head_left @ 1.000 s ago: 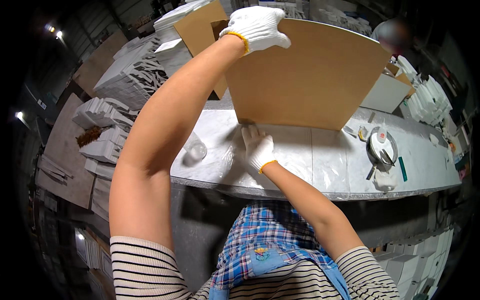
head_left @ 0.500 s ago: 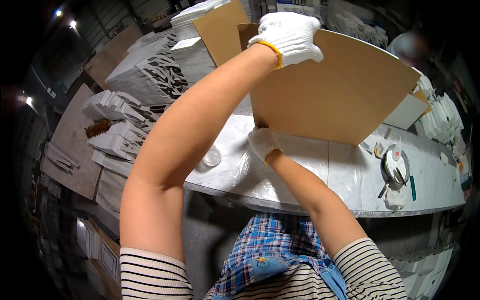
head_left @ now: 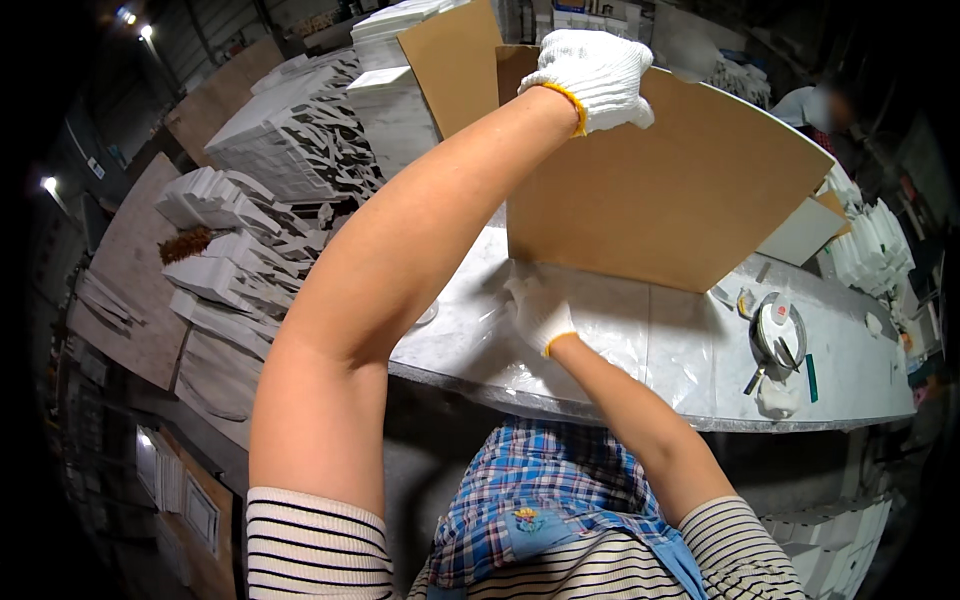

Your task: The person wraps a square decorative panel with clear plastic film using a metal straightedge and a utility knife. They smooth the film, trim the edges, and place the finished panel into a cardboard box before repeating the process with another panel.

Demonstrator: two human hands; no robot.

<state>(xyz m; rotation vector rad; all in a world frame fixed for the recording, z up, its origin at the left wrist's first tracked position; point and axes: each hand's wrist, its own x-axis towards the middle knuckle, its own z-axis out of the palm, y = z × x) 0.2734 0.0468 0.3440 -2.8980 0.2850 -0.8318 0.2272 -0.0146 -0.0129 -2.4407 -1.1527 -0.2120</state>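
Note:
A large brown board (head_left: 640, 200) stands upright on its lower edge on the white tabletop. My left hand (head_left: 595, 82), in a white knitted glove with a yellow cuff, grips its top edge. The hand hides part of that edge, and its fingertips are not all visible. Below, my right hand (head_left: 542, 312), gloved the same way, hovers by the table in front of the board's lower left corner. Its fingers look loosely apart, a little blurred, with nothing visible in them. Clear plastic film (head_left: 590, 355) lies wrinkled on the tabletop beside it.
On the table's right are a round container (head_left: 778, 335) with tools and a green strip (head_left: 812, 378). Stacked white panels (head_left: 285, 110) stand at the left, next to another brown board (head_left: 455, 60). Another person (head_left: 815, 110) is behind the board at far right.
My right hand has come away from the board's lower left corner, down toward me. My left hand keeps its hold on the top edge, and the board stays upright.

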